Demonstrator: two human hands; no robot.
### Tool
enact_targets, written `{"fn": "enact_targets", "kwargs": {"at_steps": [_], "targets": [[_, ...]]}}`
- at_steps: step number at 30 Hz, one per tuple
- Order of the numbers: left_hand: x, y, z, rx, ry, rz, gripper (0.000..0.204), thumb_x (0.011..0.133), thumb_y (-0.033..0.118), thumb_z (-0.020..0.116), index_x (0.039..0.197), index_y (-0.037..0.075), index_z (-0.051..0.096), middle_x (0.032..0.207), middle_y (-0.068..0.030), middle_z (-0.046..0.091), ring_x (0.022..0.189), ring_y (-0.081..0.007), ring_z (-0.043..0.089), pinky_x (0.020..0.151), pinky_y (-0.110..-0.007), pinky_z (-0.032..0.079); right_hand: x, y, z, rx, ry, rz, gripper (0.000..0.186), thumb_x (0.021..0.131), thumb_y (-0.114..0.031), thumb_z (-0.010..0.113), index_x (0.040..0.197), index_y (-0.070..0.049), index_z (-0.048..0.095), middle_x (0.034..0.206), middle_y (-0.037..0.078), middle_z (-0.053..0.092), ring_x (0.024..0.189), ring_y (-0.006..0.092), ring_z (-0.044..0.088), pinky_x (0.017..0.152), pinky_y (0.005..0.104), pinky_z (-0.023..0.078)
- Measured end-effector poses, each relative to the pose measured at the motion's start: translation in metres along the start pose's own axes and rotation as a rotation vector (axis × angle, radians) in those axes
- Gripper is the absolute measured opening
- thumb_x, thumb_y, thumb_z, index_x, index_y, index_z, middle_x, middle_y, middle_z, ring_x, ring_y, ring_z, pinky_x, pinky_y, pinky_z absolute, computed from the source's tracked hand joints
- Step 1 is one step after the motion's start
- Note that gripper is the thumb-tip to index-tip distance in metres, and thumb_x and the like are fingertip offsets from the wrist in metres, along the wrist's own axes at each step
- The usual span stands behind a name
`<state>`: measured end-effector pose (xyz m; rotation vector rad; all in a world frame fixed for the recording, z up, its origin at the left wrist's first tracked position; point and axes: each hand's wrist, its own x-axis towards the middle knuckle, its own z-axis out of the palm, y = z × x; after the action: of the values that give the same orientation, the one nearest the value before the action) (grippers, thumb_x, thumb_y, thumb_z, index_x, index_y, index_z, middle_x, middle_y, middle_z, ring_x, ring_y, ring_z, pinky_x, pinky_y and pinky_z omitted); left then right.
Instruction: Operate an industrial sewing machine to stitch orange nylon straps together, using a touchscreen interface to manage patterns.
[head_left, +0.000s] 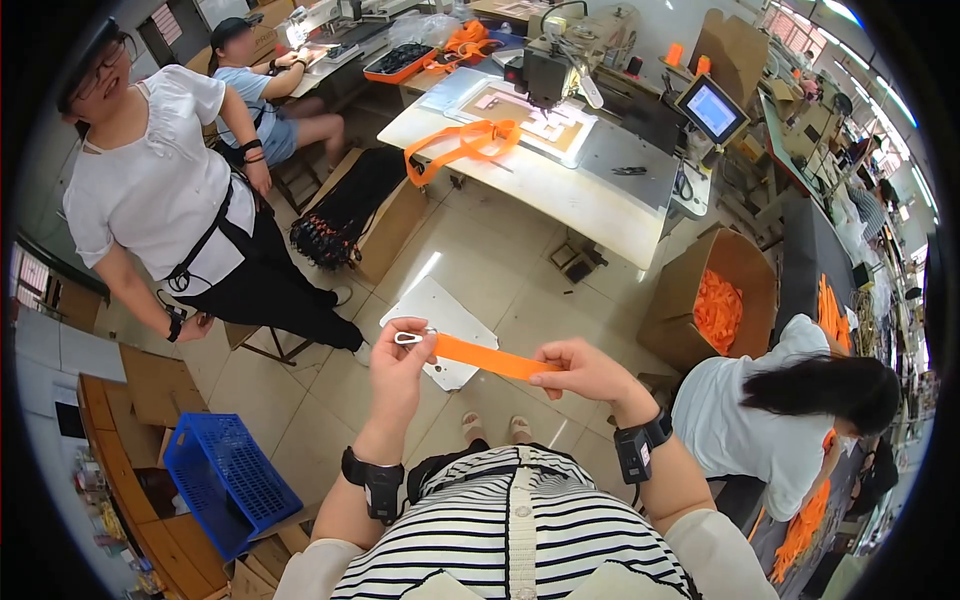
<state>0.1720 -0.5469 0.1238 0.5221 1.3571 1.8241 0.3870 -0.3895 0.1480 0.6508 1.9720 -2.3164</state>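
Between my two hands an orange webbing strap (pixel 488 357) is stretched out, sloping slightly down to the right. My left hand (pixel 398 362) pinches its left end, where a small pale clip (pixel 407 338) sticks out by the fingertips. The clip's exact kind is too small to tell. At the strap's other end, my right hand (pixel 583 374) grips it between thumb and fingers. Both hands are held in front of my body, above the floor, each closed on the strap.
Ahead stands a sewing machine (pixel 548 70) on a white table (pixel 610 215) with a looped orange strap. A cardboard box (pixel 690 270) of orange straps is at right. A blue crate (pixel 225 480) sits lower left. Co-workers are left and right; a white board (pixel 455 305) lies below.
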Motion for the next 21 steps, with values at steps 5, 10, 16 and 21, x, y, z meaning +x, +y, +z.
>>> {"fn": "enact_targets", "kwargs": {"at_steps": [5,10,16,21], "targets": [[0.024,0.008,-0.039,-0.246,0.254,0.113,0.013,0.090,0.007,0.062,0.101,0.003,0.057,0.091,-0.0038,0.059,0.076,-0.0095,0.056,0.066,-0.021,0.047,-0.043,0.037,-0.034,-0.087,0.133,0.087,0.016,0.083,-0.015,0.071,0.086,-0.002,0.063,0.068,-0.002,0.057,0.060,0.0042,0.052,0.054,0.0210,0.041],[0.039,0.039,-0.156,-0.258,0.339,0.180,0.011,0.092,0.011,0.059,0.101,0.005,0.057,0.092,-0.0036,0.060,0.076,-0.0080,0.055,0.066,-0.019,0.046,-0.085,0.064,-0.076,-0.113,0.177,0.158,0.018,0.080,-0.016,0.075,0.081,-0.003,0.062,0.067,-0.003,0.057,0.056,0.0037,0.050,0.053,0.0203,0.042],[0.027,0.040,-0.197,-0.139,0.360,0.200,0.013,0.093,0.014,0.060,0.103,0.006,0.057,0.094,-0.0029,0.060,0.079,-0.0084,0.056,0.068,-0.020,0.046,-0.096,0.093,-0.093,0.208,0.126,0.138,0.025,0.079,-0.017,0.075,0.096,-0.003,0.063,0.073,-0.002,0.060,0.061,0.0050,0.053,0.055,0.0197,0.042],[0.017,0.036,-0.199,-0.188,0.494,0.148,0.019,0.093,0.016,0.060,0.108,0.004,0.056,0.098,-0.0043,0.062,0.087,-0.0111,0.058,0.073,-0.022,0.047,-0.095,0.090,-0.095,0.035,0.068,0.095,0.035,0.078,-0.015,0.075,0.107,-0.001,0.062,0.091,0.003,0.064,0.088,0.0103,0.059,0.078,0.0253,0.047]]}}
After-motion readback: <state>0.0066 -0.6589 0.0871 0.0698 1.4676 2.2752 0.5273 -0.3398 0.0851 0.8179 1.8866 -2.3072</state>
